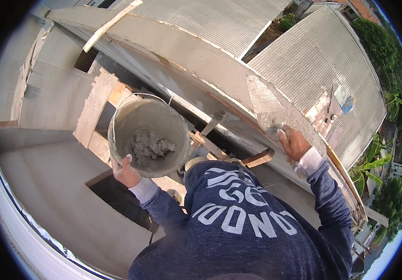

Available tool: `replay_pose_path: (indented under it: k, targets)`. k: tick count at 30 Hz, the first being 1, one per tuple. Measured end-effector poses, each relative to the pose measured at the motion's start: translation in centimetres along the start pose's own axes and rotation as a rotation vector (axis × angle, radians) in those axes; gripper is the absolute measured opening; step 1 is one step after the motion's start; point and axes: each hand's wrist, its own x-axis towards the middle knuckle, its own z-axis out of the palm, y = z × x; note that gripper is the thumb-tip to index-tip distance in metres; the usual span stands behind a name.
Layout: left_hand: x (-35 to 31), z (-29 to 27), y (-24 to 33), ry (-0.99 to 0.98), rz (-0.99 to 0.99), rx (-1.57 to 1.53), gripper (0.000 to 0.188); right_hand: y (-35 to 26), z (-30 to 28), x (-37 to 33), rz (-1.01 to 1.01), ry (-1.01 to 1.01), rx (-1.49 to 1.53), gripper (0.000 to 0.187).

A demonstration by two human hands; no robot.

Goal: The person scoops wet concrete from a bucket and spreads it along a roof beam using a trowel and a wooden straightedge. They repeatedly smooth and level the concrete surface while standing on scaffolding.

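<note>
My left hand [126, 172] grips the near rim of a mortar-smeared bucket [166, 119], thumb over the edge. The bucket tilts so its inside shows, with a lump of wet grey mortar [149, 147] at the bottom. Over to the right, my right hand [296, 144] is closed around what looks like a trowel [273, 129], mostly hidden by the fingers. Its grey metal part touches the top of a long concrete ledge [201, 56]. Just beyond lies a paler, smoothed patch [260, 93] with rough mortar beside it.
Corrugated roofs [313, 65] lie beyond the ledge. A wooden strip [112, 24] crosses its far left end. Planks and a wooden frame [99, 105] stand behind the bucket. A dark rectangular opening [119, 198] sits in the grey wall at lower left. Timber braces [257, 157] jut below the ledge.
</note>
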Motion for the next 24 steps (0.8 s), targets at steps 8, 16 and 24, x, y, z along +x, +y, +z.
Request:
replay_pose_path:
  k: [8, 16, 24]
  targets:
    - [-0.2, 0.8, 0.9, 0.011, 0.026, 0.077, 0.060, 7.2, 1.5, -8.1, 0.085, 0.159, -0.074, 0.035]
    - [-1.4, 2.4, 2.9, -0.132, 0.063, 0.087, 0.062, -5.8, 4.8, 0.9, -0.714, 0.258, -0.520, 0.043]
    - [-2.1, 2.4, 6.6, -0.299, 0.185, 0.161, 0.066, -14.6, 10.5, 7.8, -0.828, 0.152, -0.725, 0.027]
